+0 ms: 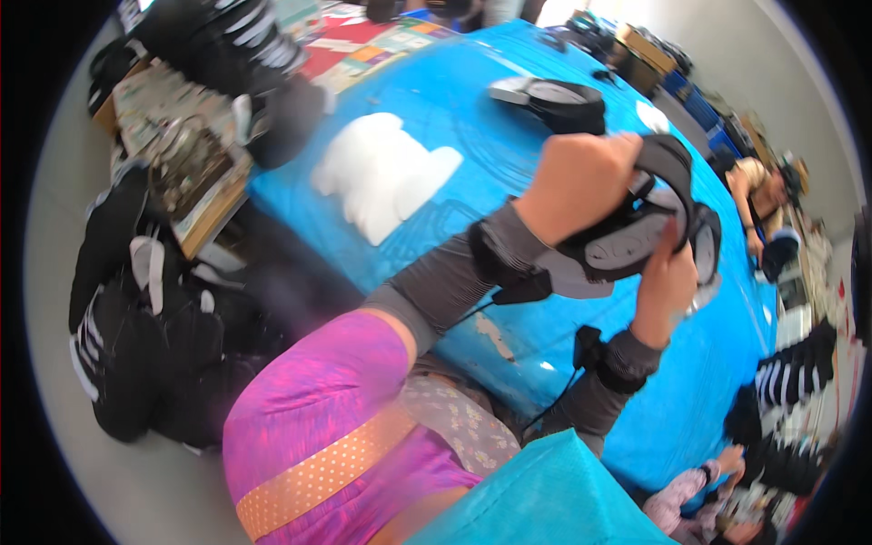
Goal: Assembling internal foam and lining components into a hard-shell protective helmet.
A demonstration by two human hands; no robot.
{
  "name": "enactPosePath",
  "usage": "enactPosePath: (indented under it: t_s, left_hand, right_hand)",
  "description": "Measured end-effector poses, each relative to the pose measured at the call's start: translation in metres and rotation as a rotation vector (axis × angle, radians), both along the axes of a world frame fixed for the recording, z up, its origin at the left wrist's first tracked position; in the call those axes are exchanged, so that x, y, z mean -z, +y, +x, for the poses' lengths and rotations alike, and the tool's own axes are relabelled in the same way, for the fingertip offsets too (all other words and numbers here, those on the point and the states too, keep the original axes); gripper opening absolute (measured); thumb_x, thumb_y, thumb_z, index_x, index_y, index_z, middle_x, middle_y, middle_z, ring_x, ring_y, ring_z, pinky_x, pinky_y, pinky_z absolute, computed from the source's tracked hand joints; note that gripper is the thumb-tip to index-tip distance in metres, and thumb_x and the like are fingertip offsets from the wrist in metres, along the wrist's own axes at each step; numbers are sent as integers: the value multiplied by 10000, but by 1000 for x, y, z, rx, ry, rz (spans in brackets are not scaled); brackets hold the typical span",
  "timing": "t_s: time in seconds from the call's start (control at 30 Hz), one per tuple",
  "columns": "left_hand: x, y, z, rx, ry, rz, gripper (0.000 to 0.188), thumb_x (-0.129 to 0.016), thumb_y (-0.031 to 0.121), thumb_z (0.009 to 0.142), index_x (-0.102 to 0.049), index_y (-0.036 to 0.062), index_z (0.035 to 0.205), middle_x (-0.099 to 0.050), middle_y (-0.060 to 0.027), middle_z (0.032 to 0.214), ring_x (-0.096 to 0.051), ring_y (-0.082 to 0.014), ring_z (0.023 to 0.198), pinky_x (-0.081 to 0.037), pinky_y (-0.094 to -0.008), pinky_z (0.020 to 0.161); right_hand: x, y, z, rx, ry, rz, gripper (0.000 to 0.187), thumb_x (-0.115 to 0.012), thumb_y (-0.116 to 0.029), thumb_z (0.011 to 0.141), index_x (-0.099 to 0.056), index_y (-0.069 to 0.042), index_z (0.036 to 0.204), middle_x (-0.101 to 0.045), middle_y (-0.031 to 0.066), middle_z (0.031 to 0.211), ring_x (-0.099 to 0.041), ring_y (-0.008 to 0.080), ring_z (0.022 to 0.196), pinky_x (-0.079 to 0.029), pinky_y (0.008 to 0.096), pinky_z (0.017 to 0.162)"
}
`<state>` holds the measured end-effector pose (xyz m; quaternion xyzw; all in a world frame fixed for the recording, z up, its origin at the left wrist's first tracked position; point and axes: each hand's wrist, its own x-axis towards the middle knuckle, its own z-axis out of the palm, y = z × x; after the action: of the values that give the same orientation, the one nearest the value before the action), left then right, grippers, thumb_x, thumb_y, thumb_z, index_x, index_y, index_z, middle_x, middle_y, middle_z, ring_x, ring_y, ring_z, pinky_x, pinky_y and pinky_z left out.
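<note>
- Left hand (581, 182) closed round black slide footwear with grey footbeds (622, 250), right hand (668, 286) gripping its near side. Looks like a pair; blur hides the count.
- Slides held up over the blue-covered worktop (672, 418), at the person's 1 o'clock.
- Done, I'd judge: straps already joined to footbeds.
- Left: slides not set down yet; can't tell from here what else they need.
- More black, grey-soled footwear (568, 109) lies at the hands' 11, out of their grasp.
- Flat white pieces (381, 173), loose heap at 9, untouched.
</note>
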<state>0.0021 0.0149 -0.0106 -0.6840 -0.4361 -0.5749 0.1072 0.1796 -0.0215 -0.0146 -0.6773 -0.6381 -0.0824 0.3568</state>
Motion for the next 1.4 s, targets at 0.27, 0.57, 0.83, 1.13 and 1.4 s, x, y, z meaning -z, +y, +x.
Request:
enactPosePath:
  t_s: [0.27, 0.57, 0.83, 1.13, 1.4]
  left_hand:
    - [11, -22, 46, -6, -49, -55, 355, -710, 244, 844, -604, -10, 1069, -649, -111, 734, -679, -284, 655, -508, -387, 535]
    - [4, -18, 24, 75, -169, 58, 384, -684, 158, 839, -635, -5, 1183, -702, -180, 856, -689, -363, 741, -548, -432, 644]
    - [4, -75, -107, 59, 11, 103, 417, -706, 102, 805, -697, 123, 1221, -726, -145, 906, -706, -340, 768, -573, -395, 675]
    - [1, -137, -222, -21, 253, 173, 442, -696, 100, 801, -685, 130, 1242, -720, -55, 1197, -718, -251, 1020, -588, -363, 826]
    - [122, -133, -400, -475, -485, 375, 881, -869, 296, 767, -411, -7, 1457, -500, -206, 1437, -495, -354, 1327, -401, -446, 1106]
  right_hand:
    - [6, -17, -33, 9, -73, 22, 747, -333, -466, 1084, -646, 88, 692, -630, 297, 702, -604, 488, 651, -438, 552, 566]
    - [-8, -20, -1, -132, 15, 36, 664, -402, -497, 1061, -665, 88, 890, -652, 329, 835, -599, 527, 796, -458, 550, 675]
    - [-7, -30, 8, -1027, 306, -300, 783, -665, -339, 852, -382, -42, 1520, -507, 157, 1457, -614, 277, 1100, -484, 391, 949]
    - [-38, -29, -133, -1148, 666, -453, 254, -574, -233, 1046, -617, 10, 1101, -632, 16, 813, -554, 78, 603, -436, 209, 559]
    - [-106, -26, -212, -1234, 442, 7, 187, -654, -131, 999, -633, 30, 1093, -634, 24, 852, -611, 101, 638, -467, 201, 602]
